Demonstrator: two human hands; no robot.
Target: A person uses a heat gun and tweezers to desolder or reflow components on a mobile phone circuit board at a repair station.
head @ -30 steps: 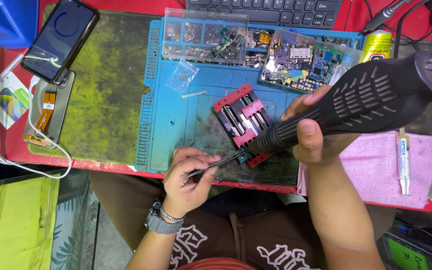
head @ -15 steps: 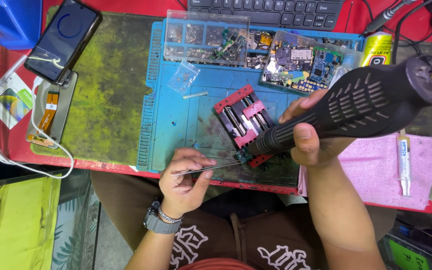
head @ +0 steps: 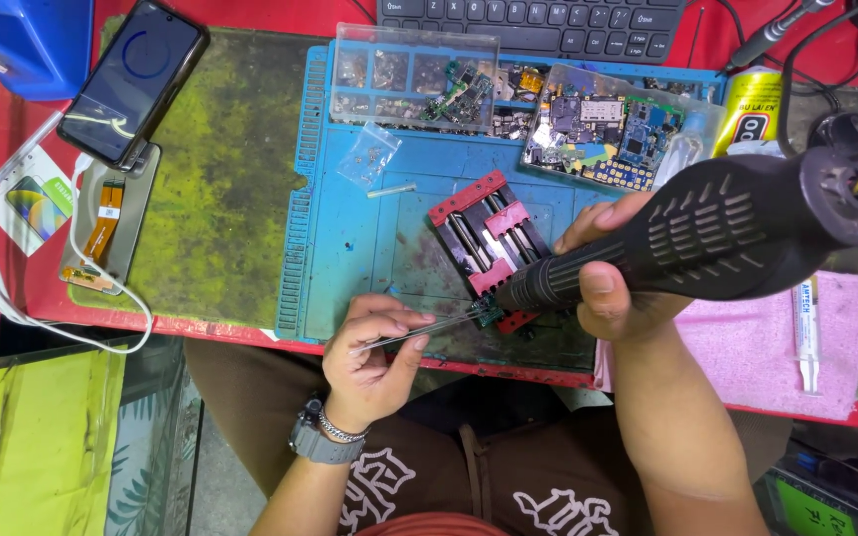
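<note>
My right hand (head: 610, 283) grips a big black hot-air gun (head: 717, 233) whose nozzle points left and down at the near end of a red board clamp (head: 489, 243). My left hand (head: 374, 352) pinches thin metal tweezers (head: 427, 330), tips reaching right to a small circuit piece (head: 490, 314) at the clamp's near corner, just under the nozzle. The clamp lies on a blue work mat (head: 350, 238). A watch and a bracelet sit on my left wrist.
A clear parts tray (head: 411, 74) and a heap of circuit boards (head: 608, 124) lie at the mat's far edge, a keyboard (head: 533, 22) behind. Left are a green mat (head: 215, 179), a phone (head: 134, 79) on a cable, a screen part (head: 103, 228). A pink cloth (head: 762, 347) with a tube lies right.
The tweezers have flattened and their tips have moved right to the clamp's near corner. The hot-air gun shifted a little; its nozzle stays over the same spot.
</note>
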